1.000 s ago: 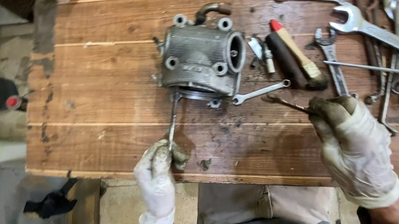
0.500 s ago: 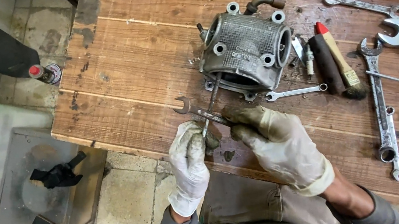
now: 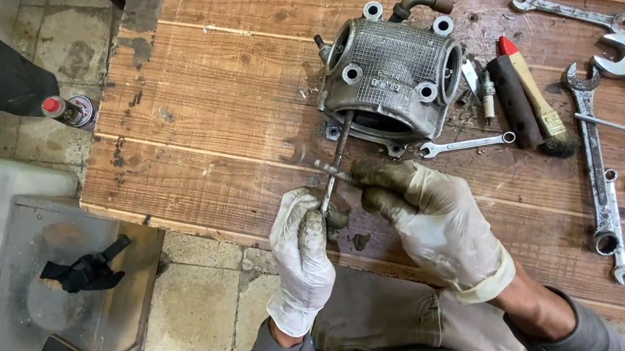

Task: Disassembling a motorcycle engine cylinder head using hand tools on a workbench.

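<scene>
Grimy-gloved left hand (image 3: 301, 246) closes its grip on a thin metal rod (image 3: 334, 167) and right hand (image 3: 431, 219) pinches it at six o'clock of the engine casting (image 3: 389, 76); greasy gloves may let it slip.

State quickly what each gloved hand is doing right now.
Left hand: closed around the lower end of a thin metal rod.
Right hand: fingers pinching that rod higher up.

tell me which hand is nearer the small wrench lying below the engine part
Right. The right hand sits just below-left of the small wrench; the left hand is farther left, gripping a thin rod.
</scene>
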